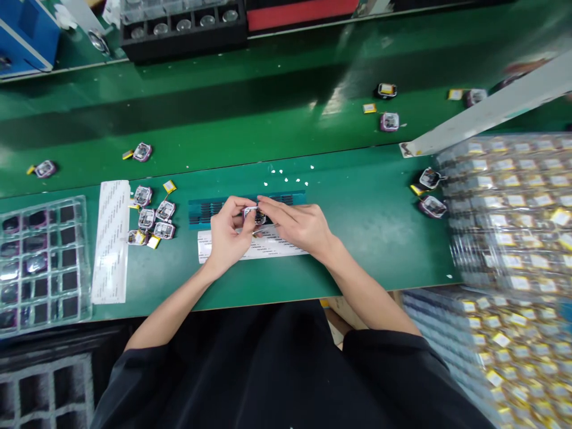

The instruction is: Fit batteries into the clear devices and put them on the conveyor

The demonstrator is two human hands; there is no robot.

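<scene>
One green table (370, 208) carries a white strip (279, 247). Above it, the left hand's (229, 233) grip is clamped on a small device (259, 219); the right hand (304, 227) touches it, grip indeterminable. Clear trays (513, 211) stand stacked at right.

The left hand (232, 231) and right hand (298, 226) covered much of the small case (260, 218) between them, so the exact contact of the fingertips could not be made out. They also hid the middle of the blue sheet (199, 215) and part of the white paper (279, 245), whose print was too small to read. The white scraps (286, 179) were too tiny to identify. Behind the post (491, 102), a shape (528, 65) was blurred. The view's edges cut off the left tray (86, 256), foam tray (90, 387), blue box (29, 36), red panel (299, 15) and stacked trays (452, 232).
</scene>
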